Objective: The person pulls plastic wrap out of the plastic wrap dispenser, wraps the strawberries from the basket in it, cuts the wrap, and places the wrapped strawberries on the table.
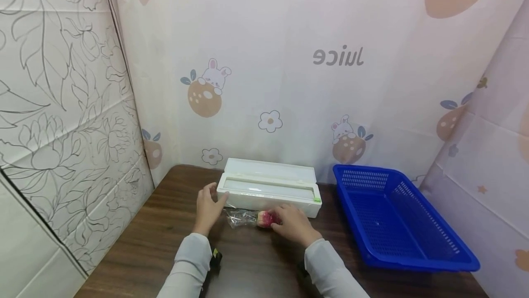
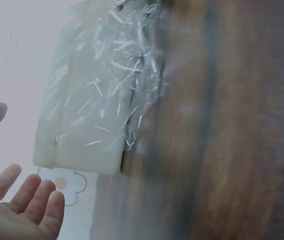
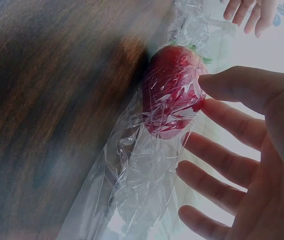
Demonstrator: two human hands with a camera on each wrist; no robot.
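Note:
A red fruit [image 3: 169, 95] with small green leaves at one end lies on the table wrapped in clear plastic film [image 3: 137, 175]. My right hand [image 1: 293, 224] is at the fruit's right side, its thumb and index fingertips touching the wrapped fruit and its other fingers spread over the film. Just behind stands a long white cling film box [image 1: 268, 199], its lid raised at the back. My left hand [image 1: 208, 208] is by the box's left end, fingers apart and holding nothing. Crumpled film [image 2: 132, 70] runs along the box's front.
A blue plastic basket [image 1: 359, 224] with perforated sides stands on the right of the brown wooden table [image 1: 256, 266]. A printed curtain [image 1: 268, 82] hangs right behind the box. A bright green slider [image 1: 317, 199] sits at the box's right end.

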